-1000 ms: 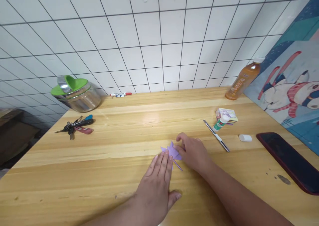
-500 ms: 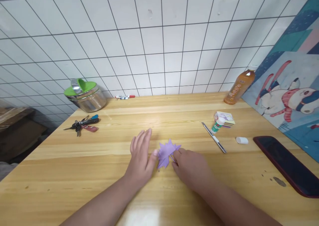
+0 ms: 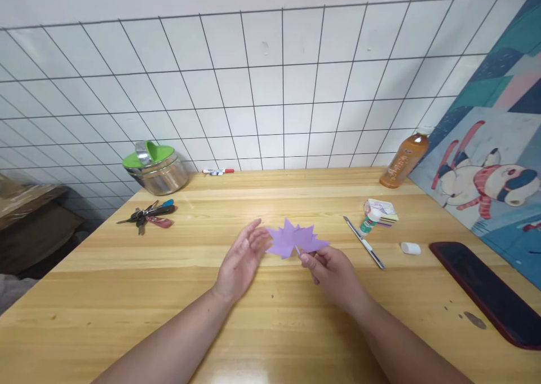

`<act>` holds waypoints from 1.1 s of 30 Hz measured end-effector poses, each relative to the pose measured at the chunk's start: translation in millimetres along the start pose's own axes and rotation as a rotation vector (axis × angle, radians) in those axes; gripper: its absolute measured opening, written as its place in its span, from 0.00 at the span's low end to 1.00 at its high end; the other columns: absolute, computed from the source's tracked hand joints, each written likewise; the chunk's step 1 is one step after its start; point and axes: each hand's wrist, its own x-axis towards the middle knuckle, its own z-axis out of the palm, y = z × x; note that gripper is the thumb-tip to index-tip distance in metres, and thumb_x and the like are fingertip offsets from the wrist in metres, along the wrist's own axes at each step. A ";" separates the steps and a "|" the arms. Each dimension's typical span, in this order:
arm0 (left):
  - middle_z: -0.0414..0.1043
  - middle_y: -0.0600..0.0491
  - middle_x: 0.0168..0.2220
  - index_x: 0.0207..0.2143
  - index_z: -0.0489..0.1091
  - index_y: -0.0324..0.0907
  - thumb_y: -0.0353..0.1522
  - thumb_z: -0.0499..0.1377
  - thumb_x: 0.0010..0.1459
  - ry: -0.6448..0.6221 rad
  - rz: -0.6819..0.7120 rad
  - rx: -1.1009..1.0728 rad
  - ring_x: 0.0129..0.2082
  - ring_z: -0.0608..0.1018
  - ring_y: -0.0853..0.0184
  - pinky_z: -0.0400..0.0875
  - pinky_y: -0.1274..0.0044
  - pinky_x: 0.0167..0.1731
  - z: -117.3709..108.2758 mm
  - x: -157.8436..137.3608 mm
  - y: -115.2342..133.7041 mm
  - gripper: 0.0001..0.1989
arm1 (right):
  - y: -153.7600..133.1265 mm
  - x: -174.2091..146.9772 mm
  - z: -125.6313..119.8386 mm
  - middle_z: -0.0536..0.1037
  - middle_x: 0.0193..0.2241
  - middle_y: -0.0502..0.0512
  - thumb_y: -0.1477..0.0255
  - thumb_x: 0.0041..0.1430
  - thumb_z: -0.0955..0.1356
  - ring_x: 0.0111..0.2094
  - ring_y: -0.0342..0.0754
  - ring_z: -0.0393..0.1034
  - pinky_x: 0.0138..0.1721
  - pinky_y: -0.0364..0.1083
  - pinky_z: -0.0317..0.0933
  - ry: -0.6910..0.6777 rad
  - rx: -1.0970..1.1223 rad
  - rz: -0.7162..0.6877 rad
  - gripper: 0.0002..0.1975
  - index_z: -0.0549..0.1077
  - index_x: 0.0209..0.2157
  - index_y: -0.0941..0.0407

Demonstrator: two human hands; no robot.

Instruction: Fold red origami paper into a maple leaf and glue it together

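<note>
A purple paper leaf point(image 3: 291, 241) with jagged points and a thin stem is held up over the wooden table point(image 3: 169, 294). My right hand point(image 3: 333, 271) pinches it by the stem between thumb and fingers. On the leaf's left side is my left hand point(image 3: 242, 259), palm turned inward, fingers apart and slightly curled. Its fingertips are close to the leaf's left edge; whether they touch it I cannot tell.
To the right lie a utility knife point(image 3: 364, 243), a glue stick point(image 3: 369, 222), a paper stack point(image 3: 382, 211), a white cap point(image 3: 410, 248) and a phone point(image 3: 486, 288). Farther back stand a bottle point(image 3: 404, 161) and a green-lidded pot point(image 3: 158, 172). Keys point(image 3: 147, 215) and markers point(image 3: 217, 171) lie leftward.
My right hand has lifted the leaf off the table and tilted it up to face me. My left hand has turned its palm inward. The view has tipped upward a little.
</note>
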 end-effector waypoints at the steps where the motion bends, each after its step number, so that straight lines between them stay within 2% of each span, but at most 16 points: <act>1: 0.66 0.43 0.51 0.55 0.61 0.42 0.45 0.56 0.55 -0.070 -0.057 -0.098 0.54 0.67 0.55 0.57 0.61 0.55 4.4 -2.0 -0.6 0.28 | 2.0 1.2 2.3 0.63 0.16 0.45 0.59 0.55 0.64 0.16 0.39 0.56 0.19 0.40 0.52 0.000 0.089 0.018 0.14 0.65 0.24 0.56; 4: 0.65 0.44 0.54 0.54 0.63 0.43 0.48 0.61 0.48 -0.202 -0.175 -0.233 0.56 0.65 0.53 0.54 0.59 0.58 15.0 -7.7 -2.6 0.33 | 2.5 2.5 8.6 0.61 0.15 0.43 0.56 0.52 0.65 0.15 0.38 0.54 0.17 0.39 0.49 -0.013 0.228 0.057 0.17 0.64 0.24 0.56; 8: 0.68 0.44 0.52 0.52 0.66 0.43 0.45 0.66 0.45 -0.229 -0.185 -0.216 0.55 0.67 0.53 0.54 0.60 0.57 21.3 -10.9 -4.5 0.32 | -1.6 3.7 17.8 0.60 0.13 0.42 0.54 0.49 0.67 0.14 0.37 0.51 0.16 0.39 0.46 -0.053 0.286 0.100 0.19 0.66 0.24 0.56; 13: 0.72 0.44 0.47 0.45 0.70 0.41 0.43 0.66 0.46 -0.107 -0.095 -0.186 0.48 0.72 0.55 0.63 0.62 0.51 26.1 -11.6 -5.3 0.26 | 0.8 9.4 28.2 0.62 0.16 0.44 0.57 0.46 0.68 0.15 0.37 0.52 0.17 0.40 0.48 -0.073 0.269 0.081 0.17 0.66 0.22 0.57; 19: 0.78 0.51 0.36 0.37 0.73 0.40 0.31 0.69 0.44 0.120 -0.059 0.008 0.39 0.77 0.64 0.66 0.72 0.45 23.9 -12.7 -10.1 0.15 | 7.4 12.5 27.7 0.61 0.15 0.43 0.62 0.49 0.68 0.17 0.38 0.53 0.19 0.40 0.49 -0.065 0.202 0.019 0.11 0.70 0.25 0.57; 22: 0.78 0.53 0.32 0.32 0.73 0.41 0.30 0.68 0.44 0.194 -0.042 0.053 0.34 0.77 0.67 0.67 0.76 0.39 20.8 -12.4 -10.6 0.11 | 10.8 11.0 27.8 0.66 0.17 0.45 0.64 0.50 0.68 0.18 0.39 0.55 0.19 0.39 0.50 -0.102 0.189 -0.031 0.10 0.73 0.30 0.57; 27: 0.78 0.53 0.34 0.34 0.74 0.40 0.31 0.68 0.45 0.279 -0.032 0.132 0.34 0.76 0.69 0.67 0.78 0.37 19.9 -9.5 -8.6 0.12 | 16.1 10.6 32.3 0.76 0.26 0.53 0.65 0.47 0.69 0.25 0.43 0.67 0.27 0.42 0.60 -0.075 0.147 -0.024 0.11 0.76 0.30 0.58; 29: 0.78 0.50 0.36 0.36 0.74 0.39 0.31 0.67 0.46 0.277 -0.048 0.157 0.36 0.76 0.66 0.67 0.76 0.38 20.5 -8.4 -8.8 0.13 | 17.0 12.0 33.4 0.78 0.27 0.54 0.66 0.47 0.69 0.27 0.45 0.69 0.30 0.43 0.62 -0.055 0.105 -0.040 0.09 0.77 0.28 0.57; 33: 0.77 0.48 0.38 0.42 0.73 0.39 0.33 0.67 0.46 0.248 -0.062 0.147 0.40 0.76 0.62 0.67 0.72 0.42 21.8 -8.2 -9.8 0.18 | 16.8 14.6 32.1 0.80 0.27 0.53 0.66 0.49 0.68 0.28 0.46 0.71 0.31 0.43 0.62 -0.040 0.057 -0.042 0.09 0.78 0.28 0.56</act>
